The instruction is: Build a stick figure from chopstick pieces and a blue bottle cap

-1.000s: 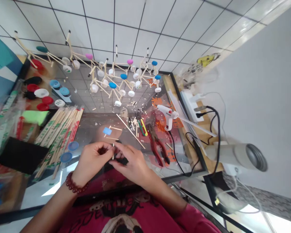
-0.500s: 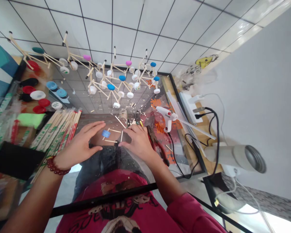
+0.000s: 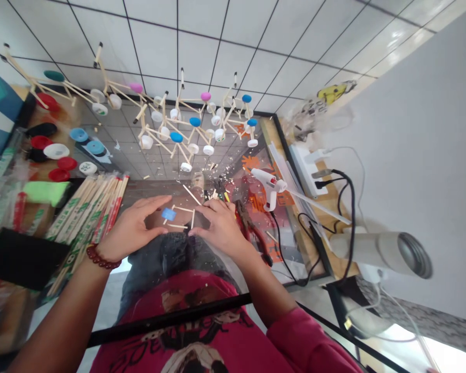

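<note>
My left hand [image 3: 134, 225] is open, its thumb and fingers spread on the left of a small frame of thin wooden sticks lying flat on the glass tabletop. A blue piece [image 3: 168, 214] sits at the frame's left end, and two sticks run rightward from there, the upper stick [image 3: 183, 209] and the lower stick [image 3: 176, 226]. Across their right ends stands a short wooden stick [image 3: 193, 219]. My right hand [image 3: 219, 223] has thumb and forefinger at the two ends of this short stick, pinching it lengthwise. Another loose stick [image 3: 192, 195] lies just beyond.
Several stick figures with bottle-cap wheels [image 3: 186, 167] stand along the back. A white glue gun [image 3: 270, 186] and red-handled pliers [image 3: 254, 228] lie right, near a power strip [image 3: 305, 168]. Packaged chopsticks [image 3: 89, 207] and loose caps [image 3: 67, 163] lie left. Wood crumbs are scattered mid-table.
My left hand has moved a little rightward, nearer the blue piece. The short stick in my right hand now appears to meet the upper stick's end. The view has shifted slightly.
</note>
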{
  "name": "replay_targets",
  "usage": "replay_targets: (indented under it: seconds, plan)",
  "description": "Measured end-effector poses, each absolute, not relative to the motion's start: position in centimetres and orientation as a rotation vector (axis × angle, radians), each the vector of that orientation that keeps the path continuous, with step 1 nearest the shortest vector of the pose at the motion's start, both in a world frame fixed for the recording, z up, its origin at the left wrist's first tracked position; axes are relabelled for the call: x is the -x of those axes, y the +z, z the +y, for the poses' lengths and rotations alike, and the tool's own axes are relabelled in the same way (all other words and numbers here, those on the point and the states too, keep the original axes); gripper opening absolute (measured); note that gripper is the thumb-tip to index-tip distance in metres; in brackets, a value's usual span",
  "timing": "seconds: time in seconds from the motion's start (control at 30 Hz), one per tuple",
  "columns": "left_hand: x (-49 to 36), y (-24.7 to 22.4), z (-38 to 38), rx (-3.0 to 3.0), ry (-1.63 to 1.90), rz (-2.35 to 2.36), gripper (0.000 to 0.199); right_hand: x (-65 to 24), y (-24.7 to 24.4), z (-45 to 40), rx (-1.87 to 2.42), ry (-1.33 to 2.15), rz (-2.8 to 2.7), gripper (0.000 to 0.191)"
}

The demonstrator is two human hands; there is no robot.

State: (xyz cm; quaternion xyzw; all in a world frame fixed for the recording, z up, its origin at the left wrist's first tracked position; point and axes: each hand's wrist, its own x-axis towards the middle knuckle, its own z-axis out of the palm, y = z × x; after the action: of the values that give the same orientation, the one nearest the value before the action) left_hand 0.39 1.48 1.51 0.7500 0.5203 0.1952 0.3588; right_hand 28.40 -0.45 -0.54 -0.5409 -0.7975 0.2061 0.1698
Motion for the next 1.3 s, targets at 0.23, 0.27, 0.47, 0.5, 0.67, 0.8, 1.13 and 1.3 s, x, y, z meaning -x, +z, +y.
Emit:
replay_targets:
  seconds: [0.23, 0.27, 0.47, 0.5, 0.67, 0.8, 1.13, 1.3]
  plan:
    - [0.0, 1.2, 1.8, -2.014, 0.487, 1.222, 0.08, -28.2, -0.4, -0.4, 1.543, 0.602, -2.246, 0.062]
    - [0.1, 1.2, 1.8, -2.022, 0.482, 1.211, 0.079, -28.0, -0.3, -0.4, 1.537, 0.601, -2.248, 0.064]
    - [-0.1, 1.3, 1.9, -1.958, 0.504, 1.254, 0.063, -26.8, -0.1, -0.3, 1.463, 0.605, -2.293, 0.07]
    - [-0.2, 1.3, 1.9, -1.939, 0.512, 1.269, 0.06, -26.7, -0.2, -0.3, 1.454, 0.605, -2.297, 0.067]
    - [-0.5, 1.2, 1.8, -1.907, 0.571, 1.306, 0.053, -26.7, -0.5, -0.4, 1.471, 0.605, -2.29, 0.062]
    - [-0.5, 1.2, 1.8, -1.899, 0.609, 1.298, 0.05, -26.5, -0.4, -0.5, 1.464, 0.597, -2.299, 0.056]
    - [-0.4, 1.4, 1.8, -1.925, 0.562, 1.295, 0.07, -26.4, -0.5, -0.5, 1.474, 0.555, -2.284, 0.049]
    - [-0.4, 1.1, 1.7, -1.953, 0.575, 1.302, 0.065, -26.8, -0.4, -0.4, 1.49, 0.545, -2.255, 0.056]
